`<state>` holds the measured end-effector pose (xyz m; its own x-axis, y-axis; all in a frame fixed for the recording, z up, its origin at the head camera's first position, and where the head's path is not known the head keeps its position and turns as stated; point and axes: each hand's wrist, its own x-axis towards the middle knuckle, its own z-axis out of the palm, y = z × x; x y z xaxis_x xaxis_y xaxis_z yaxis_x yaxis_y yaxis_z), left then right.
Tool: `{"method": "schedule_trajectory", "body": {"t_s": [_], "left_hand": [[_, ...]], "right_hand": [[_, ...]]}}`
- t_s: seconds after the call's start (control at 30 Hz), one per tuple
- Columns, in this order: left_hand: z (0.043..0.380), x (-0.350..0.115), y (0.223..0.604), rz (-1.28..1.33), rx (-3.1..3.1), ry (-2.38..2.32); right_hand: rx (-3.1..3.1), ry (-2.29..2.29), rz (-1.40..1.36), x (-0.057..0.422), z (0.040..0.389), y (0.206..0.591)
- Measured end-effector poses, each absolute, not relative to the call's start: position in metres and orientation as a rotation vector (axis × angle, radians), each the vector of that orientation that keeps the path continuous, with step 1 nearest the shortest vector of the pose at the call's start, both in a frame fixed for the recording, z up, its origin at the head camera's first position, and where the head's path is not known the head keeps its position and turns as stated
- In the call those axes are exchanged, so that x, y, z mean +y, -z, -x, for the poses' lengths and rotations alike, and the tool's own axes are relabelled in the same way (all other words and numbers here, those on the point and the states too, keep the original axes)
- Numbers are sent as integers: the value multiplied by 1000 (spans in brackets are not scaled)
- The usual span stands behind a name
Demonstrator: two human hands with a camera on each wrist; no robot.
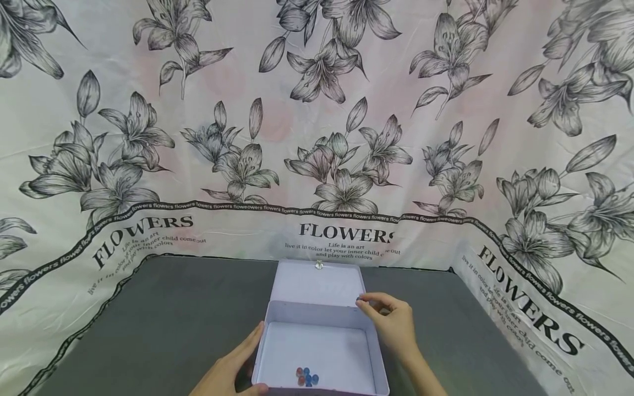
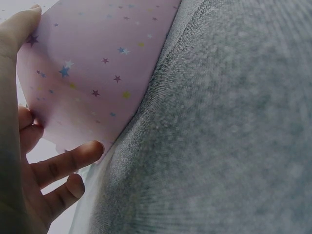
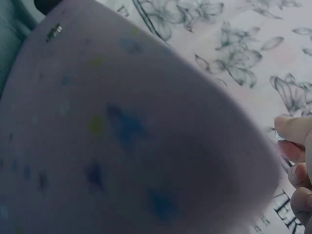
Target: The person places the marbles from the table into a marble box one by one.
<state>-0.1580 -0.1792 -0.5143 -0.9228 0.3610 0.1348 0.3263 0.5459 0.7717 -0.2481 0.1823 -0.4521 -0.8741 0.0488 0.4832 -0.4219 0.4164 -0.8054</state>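
A pale lilac tin box (image 1: 322, 324) lies with its lid (image 1: 317, 283) folded back behind it. Several small red and blue glass marbles (image 1: 307, 378) are clustered on its floor by the front wall. My left hand (image 1: 233, 363) grips the box at its left side, thumb at the front corner. Coloured stars cover the outer wall (image 2: 97, 73) in the left wrist view. Above the box's back right corner, my right hand (image 1: 393, 322) pinches a small dark blue marble (image 1: 359, 300) between thumb and index finger. In the right wrist view, fingers hide most of that marble.
A dark grey tabletop (image 1: 173, 313) extends on both sides of the box. White cloth (image 1: 247, 236) printed with lilies and lettering hangs behind and around the table. A small metal clasp (image 1: 319, 265) sits on the lid's far edge.
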Motion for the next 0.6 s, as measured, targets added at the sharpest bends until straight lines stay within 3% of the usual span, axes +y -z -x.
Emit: {"method": "schedule_trajectory", "body": {"t_s": [0.6], "left_hand": [[157, -179, 514, -552, 2689, -1373]], "right_hand": [[-2258, -1507, -463, 130, 249, 446]]}}
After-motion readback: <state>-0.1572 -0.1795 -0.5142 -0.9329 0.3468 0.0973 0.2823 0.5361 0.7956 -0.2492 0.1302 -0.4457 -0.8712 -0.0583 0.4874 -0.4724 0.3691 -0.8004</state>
